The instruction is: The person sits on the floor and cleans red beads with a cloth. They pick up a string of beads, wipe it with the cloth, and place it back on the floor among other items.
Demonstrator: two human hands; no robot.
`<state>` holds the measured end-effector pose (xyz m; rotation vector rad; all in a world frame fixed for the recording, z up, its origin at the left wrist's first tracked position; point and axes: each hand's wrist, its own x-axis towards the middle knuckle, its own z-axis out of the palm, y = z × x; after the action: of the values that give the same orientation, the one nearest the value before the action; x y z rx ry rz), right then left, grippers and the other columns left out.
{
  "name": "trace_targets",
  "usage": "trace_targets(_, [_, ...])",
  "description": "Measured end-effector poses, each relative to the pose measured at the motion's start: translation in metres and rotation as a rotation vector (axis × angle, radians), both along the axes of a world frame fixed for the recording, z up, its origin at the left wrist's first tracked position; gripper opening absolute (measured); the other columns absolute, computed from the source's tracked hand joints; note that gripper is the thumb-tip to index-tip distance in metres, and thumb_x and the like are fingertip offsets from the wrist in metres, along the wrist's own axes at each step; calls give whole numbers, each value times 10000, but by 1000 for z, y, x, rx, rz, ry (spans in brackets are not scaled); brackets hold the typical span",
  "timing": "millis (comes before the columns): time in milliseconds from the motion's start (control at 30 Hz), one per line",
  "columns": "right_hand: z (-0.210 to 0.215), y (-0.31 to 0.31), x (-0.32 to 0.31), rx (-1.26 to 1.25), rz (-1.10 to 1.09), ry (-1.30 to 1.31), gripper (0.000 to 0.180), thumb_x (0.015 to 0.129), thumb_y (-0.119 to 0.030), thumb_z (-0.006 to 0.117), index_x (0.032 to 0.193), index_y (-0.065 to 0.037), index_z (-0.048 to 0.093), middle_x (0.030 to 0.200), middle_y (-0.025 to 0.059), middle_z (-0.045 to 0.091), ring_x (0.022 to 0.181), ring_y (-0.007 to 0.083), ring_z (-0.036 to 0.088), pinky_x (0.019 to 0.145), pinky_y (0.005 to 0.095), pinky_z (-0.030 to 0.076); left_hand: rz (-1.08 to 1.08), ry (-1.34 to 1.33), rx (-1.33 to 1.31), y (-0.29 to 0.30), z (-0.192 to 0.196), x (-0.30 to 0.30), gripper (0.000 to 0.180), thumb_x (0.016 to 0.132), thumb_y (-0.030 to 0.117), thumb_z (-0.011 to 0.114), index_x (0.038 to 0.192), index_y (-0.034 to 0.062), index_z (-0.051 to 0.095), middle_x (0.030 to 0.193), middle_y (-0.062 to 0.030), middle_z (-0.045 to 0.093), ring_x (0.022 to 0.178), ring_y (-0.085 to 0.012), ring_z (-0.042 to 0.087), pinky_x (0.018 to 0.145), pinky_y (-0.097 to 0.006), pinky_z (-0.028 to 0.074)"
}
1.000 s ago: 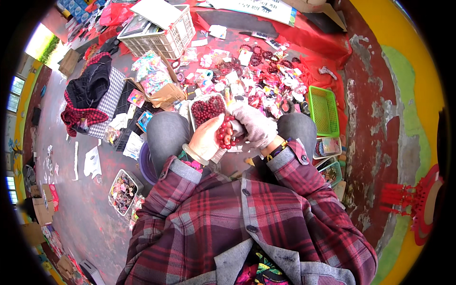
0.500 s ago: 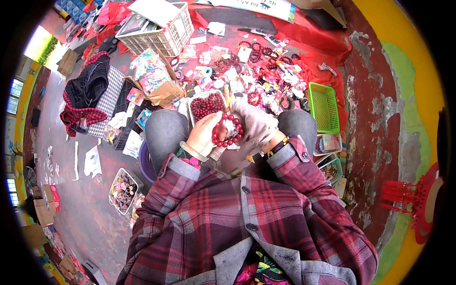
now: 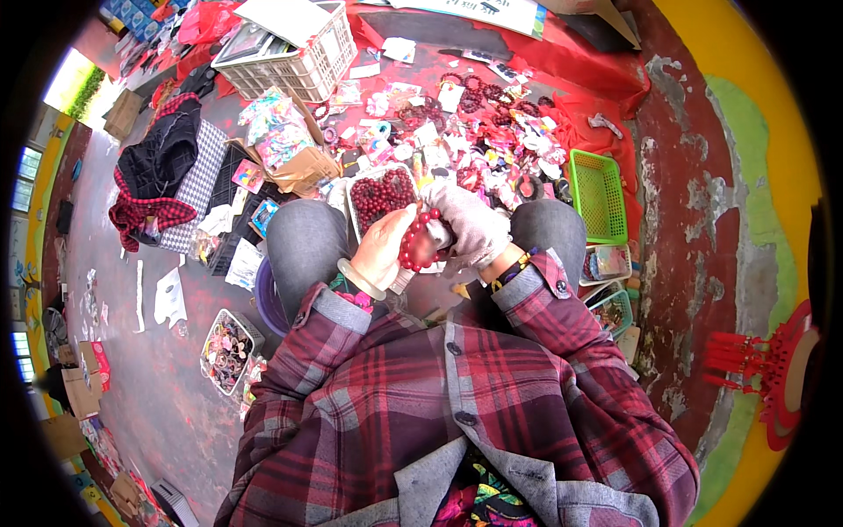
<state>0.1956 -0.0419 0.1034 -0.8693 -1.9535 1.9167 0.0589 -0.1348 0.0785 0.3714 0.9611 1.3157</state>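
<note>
Between my knees, both hands meet at a dark red bead bracelet [image 3: 411, 255]. My bare left hand [image 3: 383, 249] is closed on the bracelet's left side, fingers curled round the beads. A pale grey-pink glove covers my right hand [image 3: 472, 227], which is closed at the ring's right side. Something pale and blurred shows inside the ring by the gloved fingers; I cannot tell what it is. Just beyond my hands stands a white basket [image 3: 353, 215] filled with dark red bead bracelets [image 3: 382, 191].
Small packets and bracelets [image 3: 492, 132] are heaped ahead. A green basket [image 3: 600, 198] stands right of my knee. On the left are a cardboard box [image 3: 309, 171], a purple basin [image 3: 270, 299] and a white basket of small items [image 3: 230, 351]. A large crate [image 3: 303, 70] stands farther off.
The bead bracelet has turned and drawn narrower between my hands, where it was a wide round loop. My left hand has shifted slightly right, closer to the gloved right hand.
</note>
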Motion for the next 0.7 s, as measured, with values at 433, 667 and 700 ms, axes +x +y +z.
trace_targets(433, [10, 10, -4, 884, 117, 13, 263, 691, -64, 651, 901, -34, 494, 802, 124, 531, 785, 325, 544, 713, 382, 442, 168, -377, 102, 1, -14, -21, 206, 928, 235, 494, 931, 49, 583, 810, -43, 607, 700, -144, 607, 624, -279, 517])
trace_targets(667, [-10, 10, 9, 856, 86, 301, 388, 614, 13, 631, 992, -29, 554, 902, 132, 564, 882, 302, 557, 754, 338, 441, 96, -263, -6, 1, -4, -15, 219, 933, 261, 475, 893, 56, 542, 742, -63, 586, 656, -157, 574, 587, -285, 468])
trace_targets(700, [-7, 9, 8, 842, 99, 271, 364, 626, 18, 619, 982, -28, 556, 895, 129, 566, 877, 292, 559, 757, 331, 442, 69, -184, 12, 1, -5, -12, 214, 929, 256, 485, 890, 54, 546, 731, -59, 587, 634, -151, 573, 571, -277, 468])
